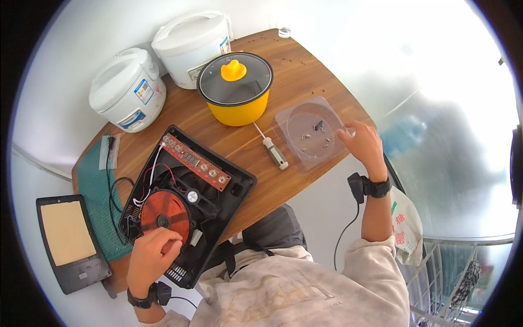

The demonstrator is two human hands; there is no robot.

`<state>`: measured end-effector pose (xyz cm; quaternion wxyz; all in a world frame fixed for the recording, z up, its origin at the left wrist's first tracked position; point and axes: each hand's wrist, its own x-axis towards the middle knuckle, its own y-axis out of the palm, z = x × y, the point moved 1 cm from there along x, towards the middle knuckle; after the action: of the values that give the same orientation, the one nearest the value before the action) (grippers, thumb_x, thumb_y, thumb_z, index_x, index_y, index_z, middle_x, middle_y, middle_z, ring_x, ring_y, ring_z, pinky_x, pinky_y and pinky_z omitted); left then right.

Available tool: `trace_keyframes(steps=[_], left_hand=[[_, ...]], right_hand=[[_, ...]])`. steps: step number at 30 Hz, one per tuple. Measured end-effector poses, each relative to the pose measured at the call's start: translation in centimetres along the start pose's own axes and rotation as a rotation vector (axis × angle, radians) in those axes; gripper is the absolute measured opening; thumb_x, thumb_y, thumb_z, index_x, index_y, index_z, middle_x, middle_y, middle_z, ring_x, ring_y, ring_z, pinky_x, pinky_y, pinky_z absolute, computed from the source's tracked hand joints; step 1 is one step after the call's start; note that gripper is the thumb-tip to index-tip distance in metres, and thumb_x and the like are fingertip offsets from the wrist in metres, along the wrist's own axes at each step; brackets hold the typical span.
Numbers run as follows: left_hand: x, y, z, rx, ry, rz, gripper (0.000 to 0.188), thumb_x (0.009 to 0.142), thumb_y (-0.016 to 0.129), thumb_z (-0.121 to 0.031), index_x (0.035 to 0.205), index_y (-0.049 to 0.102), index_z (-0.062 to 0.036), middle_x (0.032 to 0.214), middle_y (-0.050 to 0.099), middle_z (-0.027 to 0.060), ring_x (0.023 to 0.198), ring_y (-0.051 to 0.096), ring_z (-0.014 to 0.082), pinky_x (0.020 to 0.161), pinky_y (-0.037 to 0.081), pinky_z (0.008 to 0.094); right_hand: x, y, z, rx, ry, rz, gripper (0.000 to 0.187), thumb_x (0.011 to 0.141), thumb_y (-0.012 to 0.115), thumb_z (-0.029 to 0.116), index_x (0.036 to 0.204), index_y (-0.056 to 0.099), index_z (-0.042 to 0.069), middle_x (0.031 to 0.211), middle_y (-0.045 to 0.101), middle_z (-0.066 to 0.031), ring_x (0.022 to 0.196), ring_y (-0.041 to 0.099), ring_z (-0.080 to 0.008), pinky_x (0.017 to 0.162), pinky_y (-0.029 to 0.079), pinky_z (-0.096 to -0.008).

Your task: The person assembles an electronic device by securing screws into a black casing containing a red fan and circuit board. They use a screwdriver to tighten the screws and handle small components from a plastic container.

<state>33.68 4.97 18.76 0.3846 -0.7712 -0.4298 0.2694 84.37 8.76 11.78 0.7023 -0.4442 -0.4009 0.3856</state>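
An opened induction cooker (239, 188), its black shell lying tilted at the table's front edge, shows a round copper coil (169, 210) and a red circuit board (190, 158). Over the coil's near edge, my left hand (158, 253) is closed with thumb and fingertips together; whatever is in them is too small to make out. My right hand (364, 146) has its fingers bent at the right corner of a clear plastic tray (283, 122), seemingly gripping its rim. Several small screws (306, 136) lie inside the tray. Between cooker and tray rests a screwdriver (275, 152) with a grey handle.
A yellow pot (237, 111) with a glass lid stands behind the screwdriver. Two white rice cookers (128, 90) are at the back left. A green cutting mat (92, 174) with a black cord lies left, beside a black panel (71, 234). A wire rack (436, 283) is at lower right.
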Motion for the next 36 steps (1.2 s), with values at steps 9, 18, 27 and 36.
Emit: trace_keyframes(steps=[9, 18, 27, 36], left_hand=[[-0.8, 0.2, -0.5, -0.098, -0.028, -0.017, 0.009, 0.09, 0.072, -0.01, 0.096, 0.07, -0.0043, 0.087, 0.07, 0.007, 0.067, 0.071, 0.0209, 0.062, 0.055, 0.0301], [-1.6, -0.2, 0.2, -0.119, -0.026, -0.081, 0.011, 0.09, 0.071, -0.009, 0.1, 0.07, -0.0028, 0.088, 0.071, 0.0088, 0.071, 0.072, 0.02, 0.063, 0.055, 0.0293], [-3.1, 0.1, 2.0, -0.432, -0.125, -0.278, 0.043, 0.095, 0.069, -0.014, 0.134, 0.057, -0.0035, 0.125, 0.068, 0.0128, 0.093, 0.07, 0.0151, 0.069, 0.054, 0.0261], [-4.3, 2.3, 2.7, -0.702, -0.22, -0.174, 0.067, 0.096, 0.073, -0.029, 0.152, 0.043, -0.0081, 0.133, 0.065, 0.0135, 0.092, 0.07, 0.0154, 0.073, 0.054, 0.0259]], right_hand=[[0.4, 0.7, -0.3, -0.069, 0.126, 0.156, 0.039, 0.079, 0.07, 0.04, 0.094, 0.078, 0.005, 0.089, 0.075, -0.0194, 0.089, 0.072, -0.037, 0.076, 0.057, -0.0446], [-4.5, -4.4, 4.4, 0.02, 0.049, -0.073, 0.031, 0.078, 0.071, 0.031, 0.089, 0.073, 0.002, 0.077, 0.07, -0.0208, 0.075, 0.068, -0.0403, 0.069, 0.055, -0.0451], [-9.3, -4.5, 14.2, 0.313, -0.359, 0.006, 0.025, 0.078, 0.076, 0.025, 0.093, 0.072, 0.005, 0.086, 0.07, -0.0119, 0.074, 0.068, -0.0343, 0.065, 0.053, -0.0419], [-10.6, -2.1, 20.9, 0.401, -0.592, 0.188, 0.029, 0.078, 0.079, 0.028, 0.098, 0.072, 0.009, 0.079, 0.061, -0.007, 0.067, 0.065, -0.0316, 0.06, 0.052, -0.042]])
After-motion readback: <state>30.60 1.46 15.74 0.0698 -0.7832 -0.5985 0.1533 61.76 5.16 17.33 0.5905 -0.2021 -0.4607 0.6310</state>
